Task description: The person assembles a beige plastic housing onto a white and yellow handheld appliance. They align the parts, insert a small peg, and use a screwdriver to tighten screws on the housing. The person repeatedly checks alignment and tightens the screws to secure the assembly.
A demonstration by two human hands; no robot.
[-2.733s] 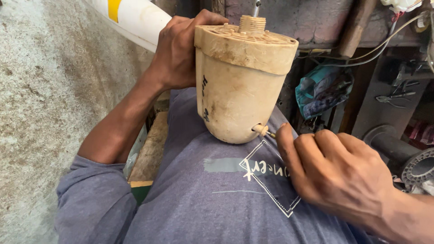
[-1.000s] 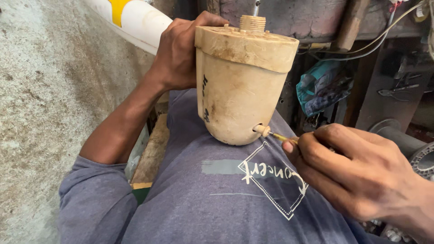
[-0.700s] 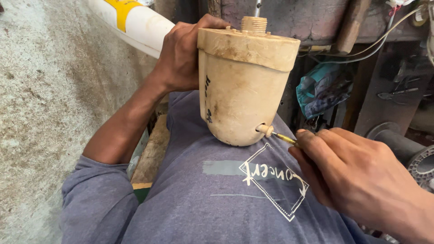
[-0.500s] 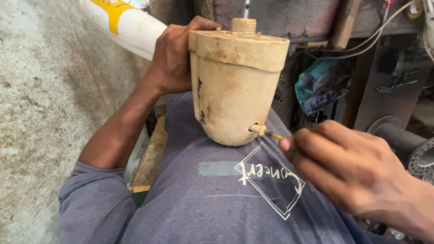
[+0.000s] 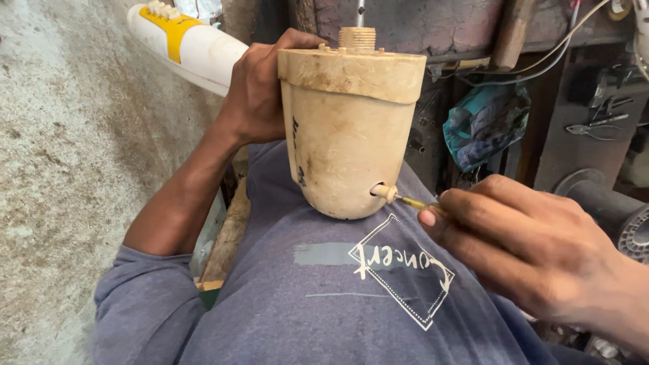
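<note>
The left hand (image 5: 260,94) is gripping a dirty cream-coloured plastic canister (image 5: 348,135) from behind, fingers wrapped round its back just under the wide lid, holding it upright in front of the chest, its rounded bottom hanging just above the grey printed shirt (image 5: 351,297). The right hand (image 5: 534,250) is closed in a pinch on a thin tool with a yellowish shank (image 5: 414,202) — its handle is hidden inside the fingers — and the tip is sitting in a small pale nozzle (image 5: 384,192) sticking out low on the canister's side. To do this well, I would judge that the tool is best kept in line with the nozzle, straight along its axis, while the left hand is bracing the body firmly so it is not twisting away; a light, steady pressure seems safer than force, since the little plastic spout looks easy to crack. The canister is looking like aged, stained plastic, matt and scuffed, cylindrical with a domed base and a threaded neck (image 5: 357,38) rising from the lid. To the left a rough, speckled concrete wall (image 5: 74,169) is standing close, and a smooth white tube with a yellow band (image 5: 186,46) is lying behind the hand — glossy against all that grit.
</note>
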